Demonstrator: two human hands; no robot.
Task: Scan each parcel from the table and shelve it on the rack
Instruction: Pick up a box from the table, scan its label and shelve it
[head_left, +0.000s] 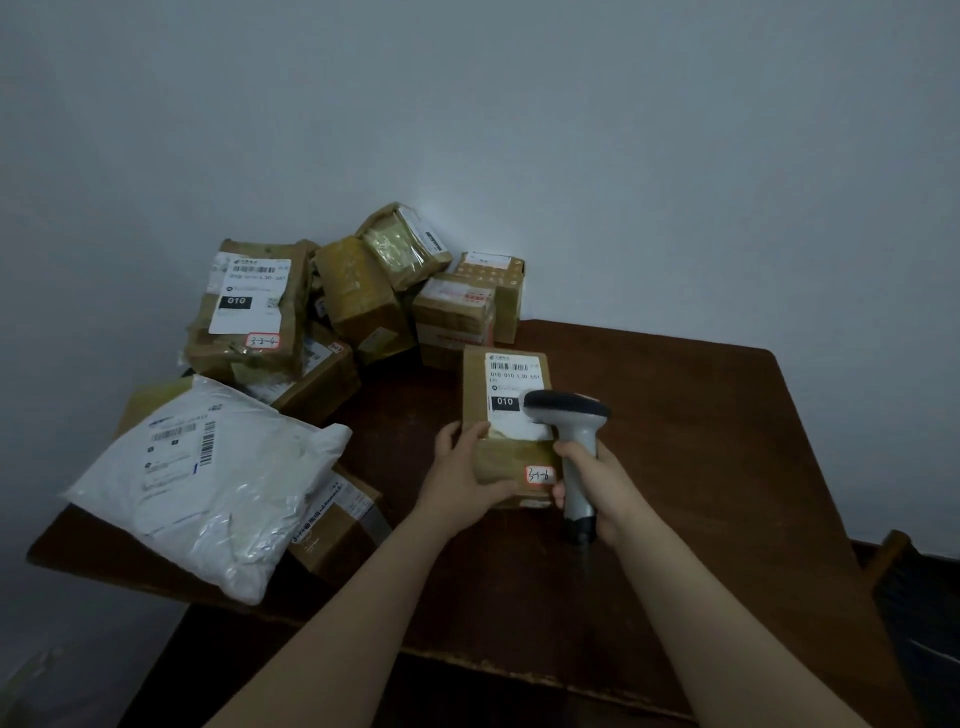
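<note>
Now our left grip (467, 474) clamps one box (476, 382), long axis running away from us; right grip (593, 484) clamps one scanner (566, 408).

A dark brown wooden table (701, 441), worn pale along its near edge, is seen before a plain bluish-grey wall (519, 104) in dim light (a chair-like shape (906, 587) is glimpsed at the right edge).

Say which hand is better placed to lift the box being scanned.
Left, probably. The left hand grips the box at its near left corner, while the right hand is wrapped round the scanner held over the label.
</note>
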